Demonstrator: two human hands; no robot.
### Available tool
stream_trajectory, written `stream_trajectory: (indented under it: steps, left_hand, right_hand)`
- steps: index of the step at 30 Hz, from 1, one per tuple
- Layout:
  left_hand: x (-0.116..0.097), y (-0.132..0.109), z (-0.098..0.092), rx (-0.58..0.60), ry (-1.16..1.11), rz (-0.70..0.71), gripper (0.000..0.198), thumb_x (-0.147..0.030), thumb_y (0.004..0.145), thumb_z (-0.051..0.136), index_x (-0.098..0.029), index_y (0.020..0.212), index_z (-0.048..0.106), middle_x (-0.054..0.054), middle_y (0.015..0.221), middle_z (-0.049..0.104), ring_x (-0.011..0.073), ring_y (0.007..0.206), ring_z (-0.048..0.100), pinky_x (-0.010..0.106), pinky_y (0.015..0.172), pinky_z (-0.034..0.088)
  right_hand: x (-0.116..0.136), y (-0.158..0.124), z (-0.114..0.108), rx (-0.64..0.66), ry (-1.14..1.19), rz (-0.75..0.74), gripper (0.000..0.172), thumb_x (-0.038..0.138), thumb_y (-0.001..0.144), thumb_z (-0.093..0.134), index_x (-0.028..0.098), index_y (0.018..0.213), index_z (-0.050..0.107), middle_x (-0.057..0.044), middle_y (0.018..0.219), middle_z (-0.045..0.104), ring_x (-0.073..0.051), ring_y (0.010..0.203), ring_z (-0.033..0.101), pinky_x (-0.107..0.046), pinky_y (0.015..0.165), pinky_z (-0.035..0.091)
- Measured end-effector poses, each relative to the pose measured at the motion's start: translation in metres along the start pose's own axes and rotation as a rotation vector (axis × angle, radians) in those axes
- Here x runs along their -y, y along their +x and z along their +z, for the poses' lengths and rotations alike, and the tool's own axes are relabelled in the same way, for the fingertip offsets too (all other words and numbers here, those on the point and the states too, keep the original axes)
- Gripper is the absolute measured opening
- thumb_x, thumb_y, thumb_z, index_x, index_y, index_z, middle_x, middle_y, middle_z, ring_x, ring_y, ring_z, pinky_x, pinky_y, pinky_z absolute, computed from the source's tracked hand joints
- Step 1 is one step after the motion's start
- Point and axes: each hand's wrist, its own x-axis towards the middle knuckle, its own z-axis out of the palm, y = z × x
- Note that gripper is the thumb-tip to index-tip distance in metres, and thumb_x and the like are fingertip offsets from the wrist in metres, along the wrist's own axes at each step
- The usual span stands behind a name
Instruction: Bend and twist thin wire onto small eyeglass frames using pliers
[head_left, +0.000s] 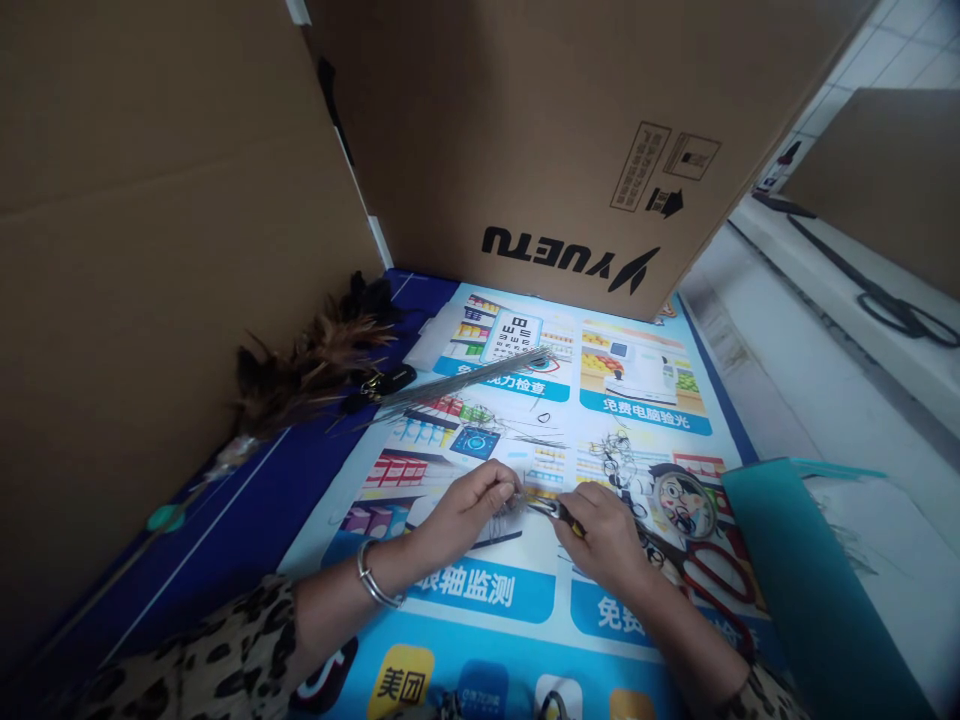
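Observation:
My left hand [476, 505], with a silver bangle at the wrist, pinches a thin piece of wire between thumb and fingertips. Closed around the dark and yellow handles of a pair of pliers [555, 508] is my right hand [606, 535]. The plier jaws point left and meet the wire at my left fingertips; whether they grip it is too small to tell. Beyond the hands, a bundle of straight thin wires [469, 380] lies slantwise on the printed sheet. Curled wire pieces [616, 458] are scattered above my right hand.
Red-handled scissors [718, 572] lie beside my right forearm, near a teal box [802, 580]. Brown feathers [315, 355] on a stick and a black key fob [396, 378] lie left. Cardboard walls [465, 130] stand behind and left. Black scissors [892, 310] rest on a ledge at right.

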Motion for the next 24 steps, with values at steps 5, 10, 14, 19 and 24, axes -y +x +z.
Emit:
stream_trajectory:
  steps: [5,10,14,19,24]
  left_hand:
    - [-0.003,0.0013,-0.0004,-0.011,0.025,0.035,0.022,-0.032,0.089,0.037,-0.015,0.081,0.049,0.004,0.084,0.053,0.0147,0.076,0.048,0.026,0.07,0.039]
    - [-0.0044,0.0004,-0.0008,0.002,0.025,0.019,0.023,-0.034,0.089,0.036,-0.015,0.084,0.048,0.004,0.084,0.052,0.0142,0.074,0.047,0.026,0.068,0.039]
    - [-0.0036,-0.0003,-0.0001,0.001,0.015,0.006,0.023,-0.034,0.089,0.035,-0.015,0.085,0.048,0.004,0.085,0.052,0.0139,0.073,0.047,0.026,0.068,0.039]
    - [-0.0046,0.0003,0.0002,0.025,0.015,0.015,0.024,-0.035,0.089,0.036,-0.015,0.082,0.048,0.004,0.085,0.052,0.0136,0.073,0.046,0.026,0.068,0.038]
    - [-0.0058,0.0001,0.0001,0.037,0.051,-0.01,0.023,-0.034,0.088,0.038,-0.015,0.082,0.05,0.0,0.075,0.048,0.0123,0.069,0.043,0.025,0.065,0.037]
  right_hand:
    - [0.0003,0.0005,0.0005,0.006,-0.004,0.001,0.016,0.024,0.079,0.05,0.018,0.09,0.059,-0.006,0.078,0.054,-0.018,0.078,0.049,-0.028,0.07,0.038]
    - [0.0003,0.0005,0.0011,0.04,-0.008,0.019,0.017,0.025,0.08,0.05,0.018,0.092,0.059,-0.006,0.079,0.054,-0.018,0.079,0.049,-0.028,0.07,0.037]
    - [0.0006,0.0009,0.0015,0.035,-0.008,0.023,0.016,0.026,0.08,0.049,0.018,0.09,0.059,-0.006,0.078,0.054,-0.018,0.079,0.049,-0.028,0.07,0.037]
    - [0.0003,0.0011,0.0026,0.045,-0.006,0.015,0.017,0.028,0.08,0.049,0.018,0.089,0.059,-0.006,0.077,0.053,-0.018,0.078,0.049,-0.027,0.068,0.036]
    - [0.0005,0.0004,0.0031,0.071,-0.006,0.032,0.016,0.028,0.08,0.05,0.018,0.088,0.058,-0.006,0.078,0.053,-0.018,0.078,0.048,-0.027,0.068,0.035]
